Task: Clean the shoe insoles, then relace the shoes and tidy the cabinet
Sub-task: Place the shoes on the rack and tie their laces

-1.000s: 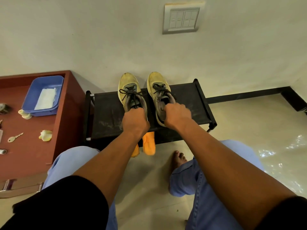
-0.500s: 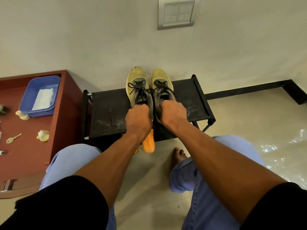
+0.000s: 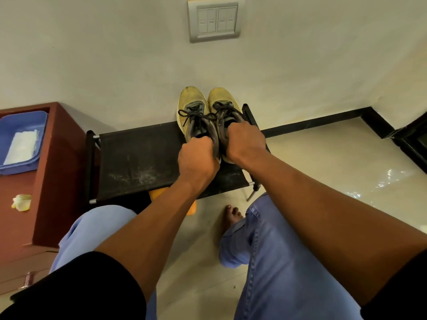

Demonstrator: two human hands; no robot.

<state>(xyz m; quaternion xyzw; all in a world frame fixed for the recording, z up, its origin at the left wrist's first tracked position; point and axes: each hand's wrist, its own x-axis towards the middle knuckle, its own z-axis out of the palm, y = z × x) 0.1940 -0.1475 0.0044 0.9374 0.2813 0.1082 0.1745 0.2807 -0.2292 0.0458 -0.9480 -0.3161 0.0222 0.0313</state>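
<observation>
Shoes x2 (image 3: 209,118), 1 per hand, on rack (image 3: 138,158)

Black rack (image 3: 138,158) — yellow shoes (image 3: 203,116) atop

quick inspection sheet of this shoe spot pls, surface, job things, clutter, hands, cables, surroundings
surface: black rack shelf, whitish dust smears
job's things: yellow shoes, laced, side by side at the shelf's right end, toes at the wall
clutter: orange item under the shelf; blue tray and yellow scrap on the red cabinet
hands: left hand and right hand each grip a shoe's heel
cables: nothing seen
surroundings: wall switch plate, glossy floor
</observation>
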